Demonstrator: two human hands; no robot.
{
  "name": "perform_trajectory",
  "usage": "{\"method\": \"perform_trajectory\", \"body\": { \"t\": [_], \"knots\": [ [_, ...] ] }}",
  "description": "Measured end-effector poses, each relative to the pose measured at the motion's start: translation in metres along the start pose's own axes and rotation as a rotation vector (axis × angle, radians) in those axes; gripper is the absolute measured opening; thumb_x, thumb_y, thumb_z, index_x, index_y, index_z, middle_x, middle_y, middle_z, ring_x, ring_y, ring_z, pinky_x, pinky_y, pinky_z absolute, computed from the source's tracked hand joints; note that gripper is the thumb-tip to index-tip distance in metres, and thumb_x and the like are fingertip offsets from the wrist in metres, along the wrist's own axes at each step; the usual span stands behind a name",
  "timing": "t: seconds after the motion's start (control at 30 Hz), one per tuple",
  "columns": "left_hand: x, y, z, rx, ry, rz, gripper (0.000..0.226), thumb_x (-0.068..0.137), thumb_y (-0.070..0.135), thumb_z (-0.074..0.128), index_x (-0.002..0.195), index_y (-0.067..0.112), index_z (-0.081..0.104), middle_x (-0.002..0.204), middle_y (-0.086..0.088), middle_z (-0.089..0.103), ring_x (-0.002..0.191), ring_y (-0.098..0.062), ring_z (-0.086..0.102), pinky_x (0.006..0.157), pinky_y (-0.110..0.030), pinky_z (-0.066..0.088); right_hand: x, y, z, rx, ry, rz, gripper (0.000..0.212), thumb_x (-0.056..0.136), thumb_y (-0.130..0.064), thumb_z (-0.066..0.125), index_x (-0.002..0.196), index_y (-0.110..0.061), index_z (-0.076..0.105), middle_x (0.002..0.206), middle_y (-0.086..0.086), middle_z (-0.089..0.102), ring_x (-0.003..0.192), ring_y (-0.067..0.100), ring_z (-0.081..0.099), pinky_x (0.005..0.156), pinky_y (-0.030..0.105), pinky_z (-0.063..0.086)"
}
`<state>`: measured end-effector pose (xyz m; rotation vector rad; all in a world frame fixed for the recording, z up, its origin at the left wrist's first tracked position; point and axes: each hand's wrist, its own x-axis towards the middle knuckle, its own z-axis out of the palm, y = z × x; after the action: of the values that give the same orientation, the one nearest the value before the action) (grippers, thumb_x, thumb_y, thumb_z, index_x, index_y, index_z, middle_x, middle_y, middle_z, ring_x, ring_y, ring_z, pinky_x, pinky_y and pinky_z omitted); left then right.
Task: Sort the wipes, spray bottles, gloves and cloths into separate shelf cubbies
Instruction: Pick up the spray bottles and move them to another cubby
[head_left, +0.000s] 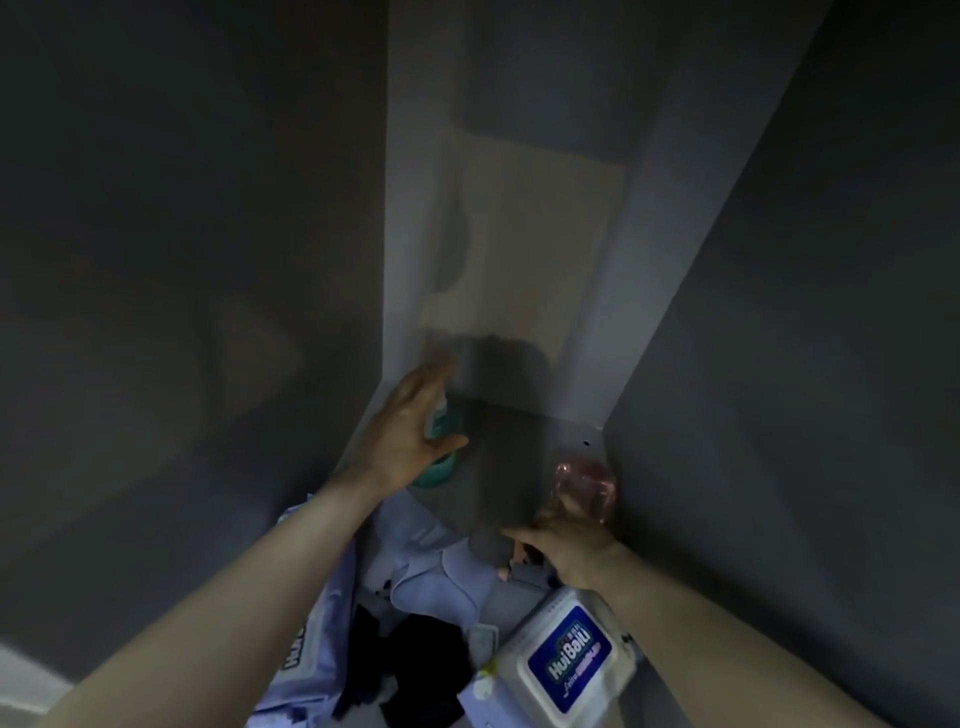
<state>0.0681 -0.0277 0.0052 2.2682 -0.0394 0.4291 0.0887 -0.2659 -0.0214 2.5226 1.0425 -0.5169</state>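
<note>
Spray bottles look to be the step in hand; the left hand (410, 431) has its fingers curled round a teal plastic spray bottle (441, 441), thumb pressed across its front, inside the dim grey shelf cubby (519, 291); the right hand (566, 545) grips a clear pink-tinted bottle (587, 486) just beyond its fingertips, though how its fingers close is blurred. Next, I judge, both need standing upright and releasing; below the wrists lie a white wipes pack with a blue label (566, 665), pale lilac cloths (441, 571) and something black (415, 654), unsorted.

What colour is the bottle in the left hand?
Teal green bottle, seen in the head view.
</note>
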Motion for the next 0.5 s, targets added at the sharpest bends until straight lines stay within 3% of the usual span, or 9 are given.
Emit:
{"method": "perform_trajectory", "body": {
  "t": [0.1, 0.17, 0.23, 0.3, 0.37, 0.43, 0.5],
  "knots": [
    [0.000, 0.009, -0.003, -0.010, -0.044, -0.057, 0.075, 0.078, 0.014, 0.075, 0.143, 0.018, 0.037, 0.146, -0.009, 0.036, 0.137, -0.020, 0.036, 0.108, -0.012, 0.020, -0.001, -0.001, -0.001, -0.016, -0.072, -0.041, 0.072, 0.091, -0.004, 0.045, 0.150, -0.031, 0.014, 0.154, 0.005, 0.027, 0.144, 0.027, 0.014, 0.116, 0.034, 0.001],
    [-0.001, 0.012, -0.007, -0.003, -0.071, -0.070, 0.073, 0.079, 0.014, 0.073, 0.142, 0.019, 0.038, 0.149, -0.008, 0.034, 0.139, -0.020, 0.033, 0.112, -0.017, 0.020, -0.001, 0.002, 0.001, 0.006, -0.030, -0.029, 0.075, 0.088, -0.001, 0.045, 0.150, -0.030, 0.013, 0.155, 0.001, 0.026, 0.143, 0.020, 0.018, 0.116, 0.035, -0.001],
    [0.000, 0.012, -0.013, 0.031, -0.109, -0.064, 0.073, 0.079, 0.015, 0.073, 0.143, 0.019, 0.037, 0.151, -0.006, 0.032, 0.141, -0.018, 0.029, 0.116, -0.023, 0.020, -0.003, 0.005, -0.002, 0.089, 0.111, 0.010, 0.070, 0.089, -0.008, 0.047, 0.149, -0.029, 0.017, 0.155, 0.000, 0.026, 0.141, 0.020, 0.024, 0.115, 0.033, 0.009],
    [0.000, 0.011, -0.019, 0.058, -0.138, -0.055, 0.073, 0.079, 0.015, 0.072, 0.143, 0.019, 0.037, 0.153, -0.004, 0.031, 0.141, -0.018, 0.029, 0.116, -0.024, 0.022, 0.001, 0.009, -0.011, 0.171, 0.328, 0.105, 0.059, 0.089, -0.022, 0.052, 0.142, -0.028, 0.027, 0.142, 0.005, 0.045, 0.128, 0.024, 0.045, 0.104, 0.033, 0.032],
    [-0.001, 0.011, -0.025, 0.064, -0.120, -0.065, 0.072, 0.080, 0.014, 0.072, 0.143, 0.017, 0.038, 0.152, -0.004, 0.032, 0.140, -0.018, 0.032, 0.112, -0.017, 0.021, 0.013, 0.016, -0.020, 0.503, 0.556, 0.306, 0.058, 0.084, -0.028, 0.058, 0.135, -0.031, 0.033, 0.119, 0.004, 0.063, 0.106, 0.027, 0.062, 0.085, 0.034, 0.047],
    [-0.002, 0.012, -0.031, 0.062, -0.083, -0.068, 0.069, 0.081, 0.012, 0.071, 0.143, 0.015, 0.039, 0.151, -0.006, 0.034, 0.138, -0.018, 0.036, 0.106, -0.011, 0.020, 0.023, 0.026, -0.028, 1.003, 0.726, 0.466, 0.055, 0.079, -0.017, 0.064, 0.129, -0.018, 0.042, 0.106, 0.009, 0.067, 0.095, 0.028, 0.064, 0.073, 0.027, 0.045],
    [-0.002, 0.013, -0.036, 0.063, -0.057, -0.078, 0.068, 0.083, 0.014, 0.069, 0.144, 0.018, 0.038, 0.150, -0.004, 0.035, 0.135, -0.017, 0.040, 0.103, -0.013, 0.025, 0.027, 0.033, -0.034, 1.321, 0.854, 0.537, 0.052, 0.076, -0.003, 0.069, 0.123, -0.005, 0.046, 0.100, 0.011, 0.063, 0.090, 0.022, 0.060, 0.070, 0.021, 0.038]
  ]
}}
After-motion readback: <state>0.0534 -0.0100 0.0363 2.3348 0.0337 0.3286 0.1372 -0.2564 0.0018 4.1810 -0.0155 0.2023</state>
